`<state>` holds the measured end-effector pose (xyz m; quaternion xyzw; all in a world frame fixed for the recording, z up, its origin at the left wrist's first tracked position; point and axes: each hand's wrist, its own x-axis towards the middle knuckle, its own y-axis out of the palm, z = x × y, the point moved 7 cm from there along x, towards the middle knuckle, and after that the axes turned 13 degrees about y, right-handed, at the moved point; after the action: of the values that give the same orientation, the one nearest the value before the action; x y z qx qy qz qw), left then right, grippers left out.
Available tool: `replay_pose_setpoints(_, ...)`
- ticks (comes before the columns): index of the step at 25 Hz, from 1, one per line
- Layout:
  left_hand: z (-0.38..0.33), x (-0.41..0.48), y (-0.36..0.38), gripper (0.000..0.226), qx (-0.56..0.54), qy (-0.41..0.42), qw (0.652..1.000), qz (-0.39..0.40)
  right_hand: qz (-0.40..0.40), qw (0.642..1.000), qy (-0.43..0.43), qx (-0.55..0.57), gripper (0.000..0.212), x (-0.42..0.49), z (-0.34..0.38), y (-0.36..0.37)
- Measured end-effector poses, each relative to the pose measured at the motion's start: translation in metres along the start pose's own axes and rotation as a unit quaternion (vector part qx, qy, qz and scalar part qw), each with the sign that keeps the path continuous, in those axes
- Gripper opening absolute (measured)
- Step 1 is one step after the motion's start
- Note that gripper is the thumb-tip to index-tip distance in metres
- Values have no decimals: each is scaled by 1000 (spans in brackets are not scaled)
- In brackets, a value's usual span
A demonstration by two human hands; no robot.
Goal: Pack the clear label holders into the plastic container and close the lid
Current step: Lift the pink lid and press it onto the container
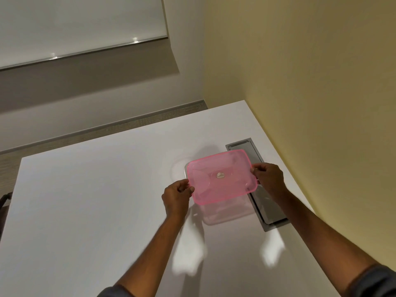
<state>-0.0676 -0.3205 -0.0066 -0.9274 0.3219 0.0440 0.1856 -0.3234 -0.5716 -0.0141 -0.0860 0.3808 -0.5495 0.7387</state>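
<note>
A translucent pink lid (221, 176) with a small round sticker in its middle lies over the clear plastic container (227, 213), which stands on the white table (96, 200). My left hand (176, 197) pinches the lid's near-left edge. My right hand (269, 176) grips its right edge. Through the blurred clear walls I cannot make out the label holders. Whether the lid is pressed down all round cannot be told.
A grey metal cable hatch (270, 215) is set into the table just right of the container. A yellow wall (321, 82) borders the table's right side. The table's far edge runs behind the container, with floor beyond it.
</note>
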Motion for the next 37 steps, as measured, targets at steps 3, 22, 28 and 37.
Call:
replay_pose_setpoints(3,7,6,5,32,14,-4,1000,-12,-25,998,-17,-56,24,6,8,12)
replay_pose_setpoints(22,18,76,36,39,96,14,995,5,-36,996,-10,-85,20,28,1,33)
replay_pose_setpoints(28,25,88,42,27,131,-2,991,-27,-41,996,-21,-71,17,31,2,34)
replay_pose_setpoints(37,22,70,62,55,253,27,966,-52,-6,996,-17,-89,28,38,7,43)
